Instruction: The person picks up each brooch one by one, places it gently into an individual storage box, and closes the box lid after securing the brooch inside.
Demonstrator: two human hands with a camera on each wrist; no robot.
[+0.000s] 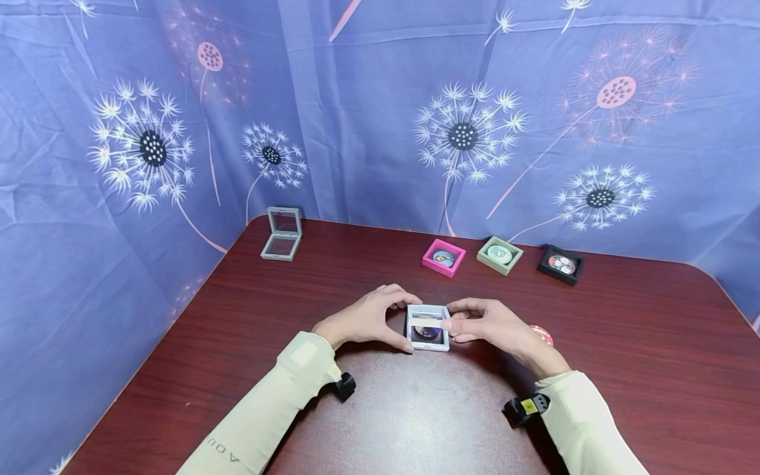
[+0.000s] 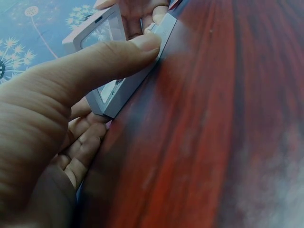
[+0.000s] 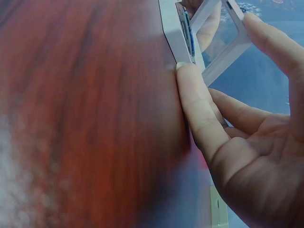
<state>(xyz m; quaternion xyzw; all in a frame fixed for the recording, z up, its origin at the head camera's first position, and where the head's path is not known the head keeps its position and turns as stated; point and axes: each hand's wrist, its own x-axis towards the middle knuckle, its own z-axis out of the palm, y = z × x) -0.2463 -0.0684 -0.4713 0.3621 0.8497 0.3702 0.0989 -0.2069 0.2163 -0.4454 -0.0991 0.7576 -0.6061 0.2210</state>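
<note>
A small white display case stands between both hands, its hinged clear-windowed lid tilted partway up. Inside its base lies a dark, shiny round disc, also seen edge-on in the right wrist view. My left hand grips the case from the left, with the thumb along the front wall and the other fingers behind. From the right, my right hand holds the case: one fingertip touches the raised lid's edge, while another finger lies against the side of the base.
Beside the right wrist lies a red and white chip, partly hidden. Along the back are a pink case, a green case and a black case, each with a disc inside. An unfolded grey case stands far left.
</note>
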